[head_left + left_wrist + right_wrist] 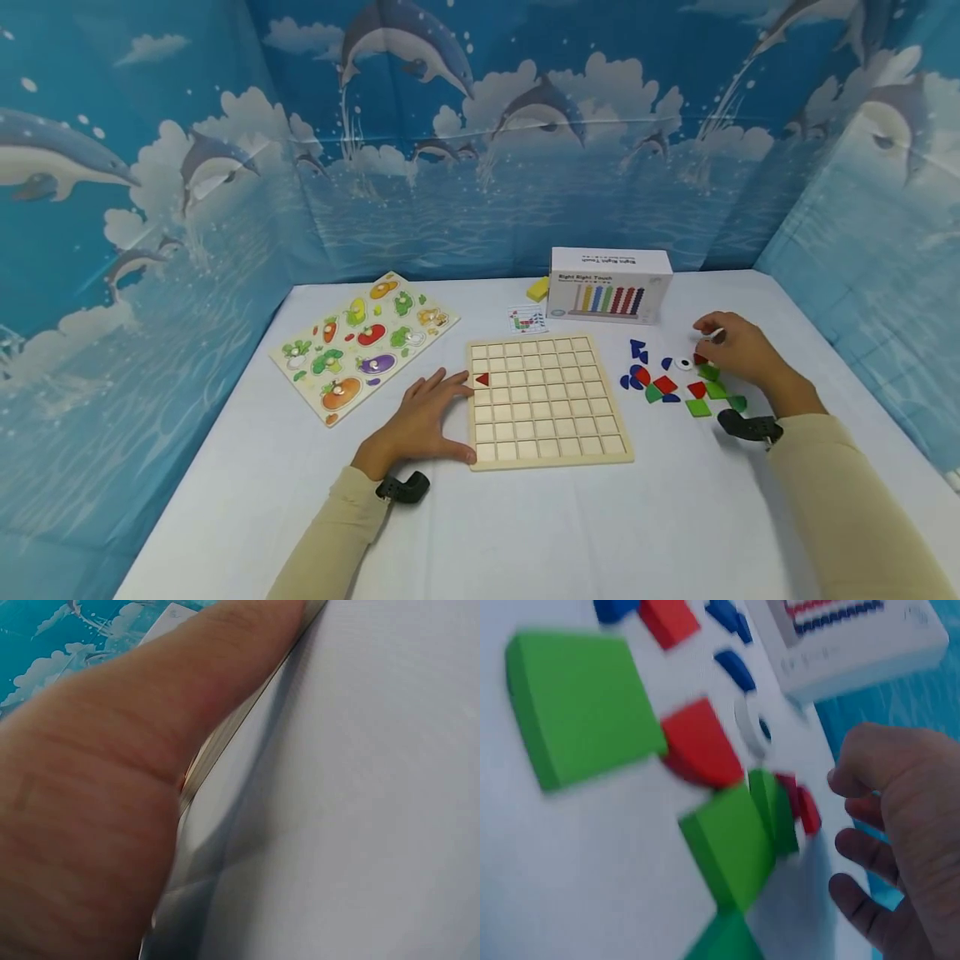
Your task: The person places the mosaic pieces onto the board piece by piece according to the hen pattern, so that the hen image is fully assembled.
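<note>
A: Landmark is the wooden grid board [550, 400]: pale, square, shallow cells, lying flat on the white cloth-covered surface [525, 525]. One red triangle [482, 379] sits in a cell at its left edge, third row down.

B: Left hand?

A: The left hand [423, 421] rests flat against the board's left edge, fingers straight and spread, thumb along the lower left corner. The grip is relaxed and holds nothing. The left wrist view shows only a blurred finger beside the board's thin edge.

B: Right hand?

A: The right hand [735, 346] hovers right of the board over a scatter of flat pieces [675, 383]: matte red, blue and green, some square, some triangular or rounded. Fingers are curled down toward a small red piece [804, 808] next to a green block [731, 844]. The right wrist view is blurred, so I cannot tell whether the grip has closed on it.

B: Anything else near it?

A: A white ring-shaped disc [683, 363] lies among the pieces. Behind the board stand a white cardboard box [609, 285] printed with coloured bars, a small card [527, 319] and a yellow block [537, 288]. Left of the board lies a wooden vegetable peg puzzle [360, 346].
</note>
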`<state>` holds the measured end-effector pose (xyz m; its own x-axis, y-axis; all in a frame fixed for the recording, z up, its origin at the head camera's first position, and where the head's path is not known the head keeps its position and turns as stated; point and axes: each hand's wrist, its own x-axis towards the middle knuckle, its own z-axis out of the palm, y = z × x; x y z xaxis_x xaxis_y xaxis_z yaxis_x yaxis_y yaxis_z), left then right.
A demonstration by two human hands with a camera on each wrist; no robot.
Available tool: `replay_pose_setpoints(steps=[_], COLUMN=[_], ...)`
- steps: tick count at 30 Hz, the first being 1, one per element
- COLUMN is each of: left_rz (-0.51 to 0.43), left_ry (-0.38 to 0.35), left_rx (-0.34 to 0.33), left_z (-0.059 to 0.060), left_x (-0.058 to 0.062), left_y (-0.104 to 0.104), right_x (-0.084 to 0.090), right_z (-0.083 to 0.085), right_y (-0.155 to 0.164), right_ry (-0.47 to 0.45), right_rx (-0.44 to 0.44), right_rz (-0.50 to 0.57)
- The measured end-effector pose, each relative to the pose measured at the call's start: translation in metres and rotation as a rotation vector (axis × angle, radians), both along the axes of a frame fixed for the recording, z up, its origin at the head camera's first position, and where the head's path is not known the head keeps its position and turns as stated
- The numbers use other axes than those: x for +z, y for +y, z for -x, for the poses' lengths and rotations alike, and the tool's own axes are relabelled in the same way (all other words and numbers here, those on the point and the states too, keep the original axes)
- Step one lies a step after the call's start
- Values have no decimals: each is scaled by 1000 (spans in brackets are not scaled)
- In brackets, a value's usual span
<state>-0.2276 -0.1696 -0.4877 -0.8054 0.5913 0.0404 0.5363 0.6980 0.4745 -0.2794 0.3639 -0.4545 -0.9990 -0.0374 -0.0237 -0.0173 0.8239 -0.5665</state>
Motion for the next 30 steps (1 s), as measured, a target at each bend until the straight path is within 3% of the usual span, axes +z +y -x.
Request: replay_pose_setpoints(steps=[8,18,30], left_rz=[4,9,26], left_ry=[-7,2,10], left_rx=[-11,6,10], left_z=[2,-1,-1], left_x=[5,0,-3], left_y=[2,0,0], right_x=[-12,-24,-19], right_z=[-2,3,-2], right_y=[35,33,29], right_ry=[-119,-128,-113], right_rx=[-40,-75,-137], right_rz=[60,58,59])
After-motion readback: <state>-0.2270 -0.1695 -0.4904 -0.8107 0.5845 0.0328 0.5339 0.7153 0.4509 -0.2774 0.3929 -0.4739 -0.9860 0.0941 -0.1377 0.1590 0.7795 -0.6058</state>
